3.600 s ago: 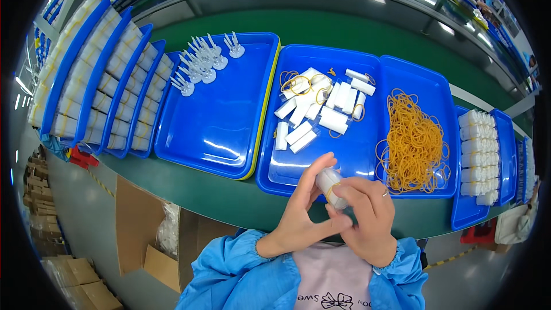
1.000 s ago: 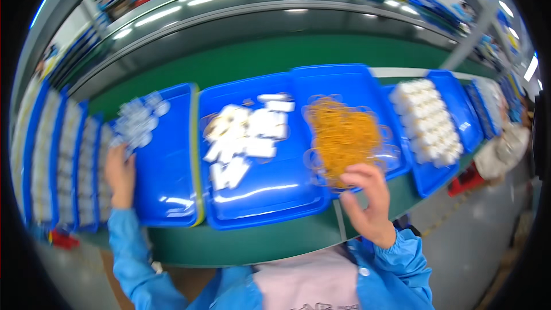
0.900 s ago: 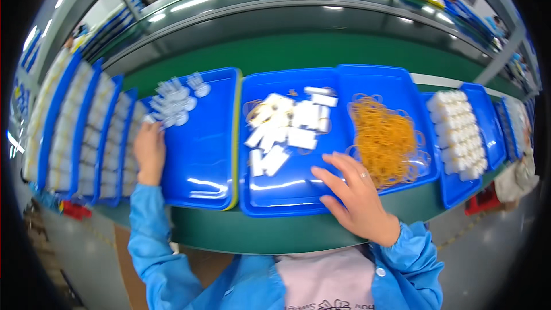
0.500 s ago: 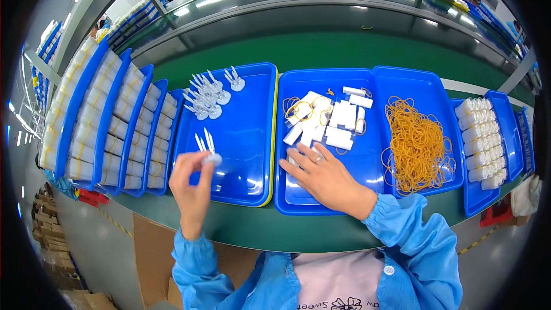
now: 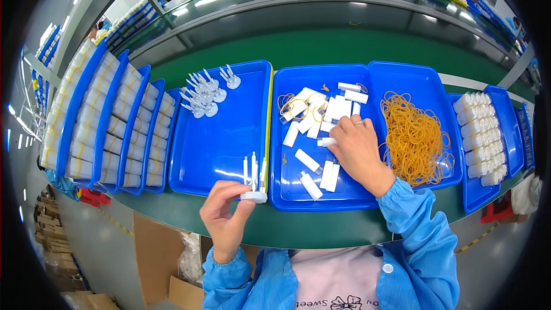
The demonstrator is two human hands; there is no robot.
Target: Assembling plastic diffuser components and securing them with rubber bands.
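Note:
Between its thumb and fingers my left hand (image 5: 224,218) pinches a white round base with upright prongs (image 5: 254,197), held over the near rim between the left and middle trays. My right hand (image 5: 360,152) is in the middle blue tray (image 5: 287,200), fingers curled in a pinch on a white tube (image 5: 327,142). More loose white tubes (image 5: 310,161) lie scattered around it, some with yellow rubber bands. At the far left corner of the left blue tray (image 5: 198,166), several similar pronged bases (image 5: 202,95) stand grouped with prongs up.
On the right, a blue tray holds a heap of yellow rubber bands (image 5: 413,138). Further right stand bundled white pieces (image 5: 479,138). Tilted, overlapping trays of white tubes (image 5: 115,120) line the left side. A green table edge (image 5: 310,229) runs in front of me.
My left hand has moved right with the pronged base, away from the left tray's middle. My right hand has shifted up and right, from flat over the tubes to a pinch; several tubes have spread nearer.

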